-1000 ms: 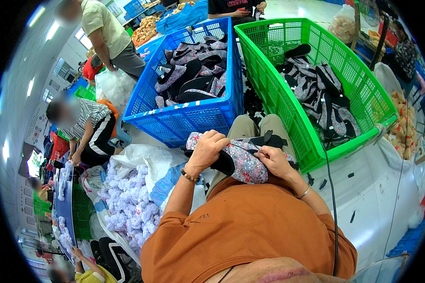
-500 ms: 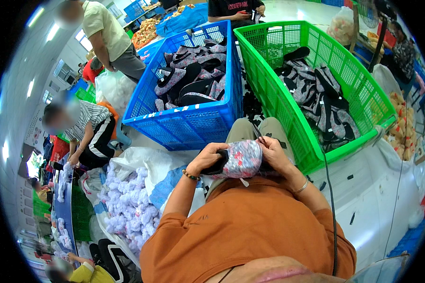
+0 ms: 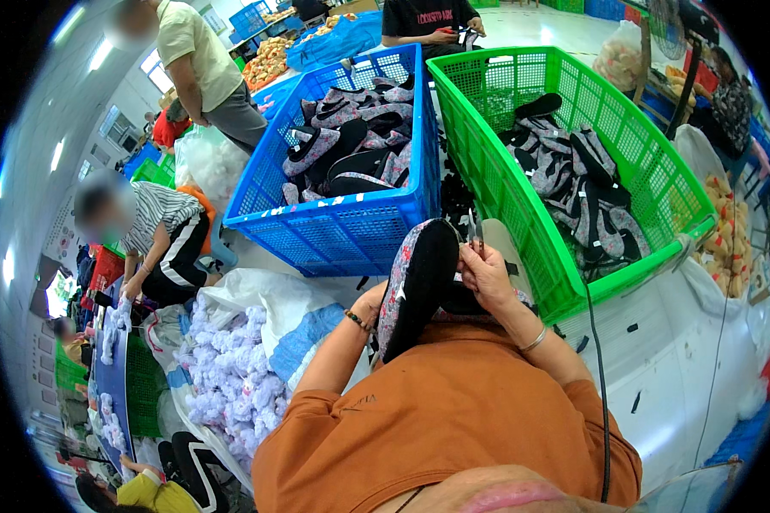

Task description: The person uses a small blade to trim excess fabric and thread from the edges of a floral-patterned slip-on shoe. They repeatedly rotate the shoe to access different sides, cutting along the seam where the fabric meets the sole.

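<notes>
Well, my left hand (image 3: 369, 305), its fingers hidden, grips a speckled-fabric slipper (image 3: 426, 286) over my lap (image 3: 500, 238), its black sole a long oval. My right hand (image 3: 482, 275) pinches a slim, two-pronged tool (image 3: 477, 231) beside it.

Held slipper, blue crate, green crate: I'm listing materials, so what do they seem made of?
Slipper: probably fabric, by its soft-looking printed side; matte black sole, perhaps felt or foam. Blue crate: likely moulded plastic, slightly shiny, with regular grid walls. Green crate: likewise.

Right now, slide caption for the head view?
Left hand holds a slipper, right hand a small tool, by blue crate and green crate.
</notes>
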The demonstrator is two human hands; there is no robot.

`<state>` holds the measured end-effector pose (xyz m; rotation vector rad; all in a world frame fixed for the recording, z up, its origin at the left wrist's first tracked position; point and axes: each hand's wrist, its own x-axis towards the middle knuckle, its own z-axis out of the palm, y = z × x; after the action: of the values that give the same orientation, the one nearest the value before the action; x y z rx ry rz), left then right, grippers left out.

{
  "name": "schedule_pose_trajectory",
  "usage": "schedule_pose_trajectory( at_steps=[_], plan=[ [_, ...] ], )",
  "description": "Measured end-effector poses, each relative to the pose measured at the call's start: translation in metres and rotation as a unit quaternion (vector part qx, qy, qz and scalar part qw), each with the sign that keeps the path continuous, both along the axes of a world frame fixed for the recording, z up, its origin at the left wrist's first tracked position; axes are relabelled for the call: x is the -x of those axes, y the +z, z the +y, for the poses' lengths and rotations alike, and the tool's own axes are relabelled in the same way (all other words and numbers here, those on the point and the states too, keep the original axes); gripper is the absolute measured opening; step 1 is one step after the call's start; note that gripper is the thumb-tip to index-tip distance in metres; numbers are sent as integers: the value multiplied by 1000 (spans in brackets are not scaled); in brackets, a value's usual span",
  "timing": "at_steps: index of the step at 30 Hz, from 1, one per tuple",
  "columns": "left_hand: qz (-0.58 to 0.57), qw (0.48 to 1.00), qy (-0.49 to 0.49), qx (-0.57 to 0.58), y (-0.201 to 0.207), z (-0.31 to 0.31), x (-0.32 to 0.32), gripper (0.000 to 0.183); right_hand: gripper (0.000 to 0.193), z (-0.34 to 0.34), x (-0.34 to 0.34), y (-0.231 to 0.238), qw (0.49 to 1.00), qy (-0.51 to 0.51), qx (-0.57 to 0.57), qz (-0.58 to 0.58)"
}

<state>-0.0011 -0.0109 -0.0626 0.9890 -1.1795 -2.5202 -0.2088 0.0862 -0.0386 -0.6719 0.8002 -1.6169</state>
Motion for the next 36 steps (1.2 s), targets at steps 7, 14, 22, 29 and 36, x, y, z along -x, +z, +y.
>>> schedule_pose_trajectory(
  at_steps=[7, 14, 22, 29, 36],
  plan=[
    [213, 971, 51, 95, -12, -4, -8, 69, 18, -3, 4, -16, 997, -56, -41, -33],
    [52, 945, -20, 323, 11, -6, -8, 70, 18, -4, 1, -17, 996, -67, -61, -21],
    [-3, 926, 31, 375, 29, 11, 10, 78, 18, 0, -3, -14, 996, -65, -51, 22],
    [-1, 954, 47, 297, 39, 4, 8, 67, 19, 0, -3, -17, 991, -76, -23, 109],
    [20, 970, 48, 235, 43, 2, 4, 65, 20, -4, 1, -14, 986, -82, 12, 144]
  ],
)
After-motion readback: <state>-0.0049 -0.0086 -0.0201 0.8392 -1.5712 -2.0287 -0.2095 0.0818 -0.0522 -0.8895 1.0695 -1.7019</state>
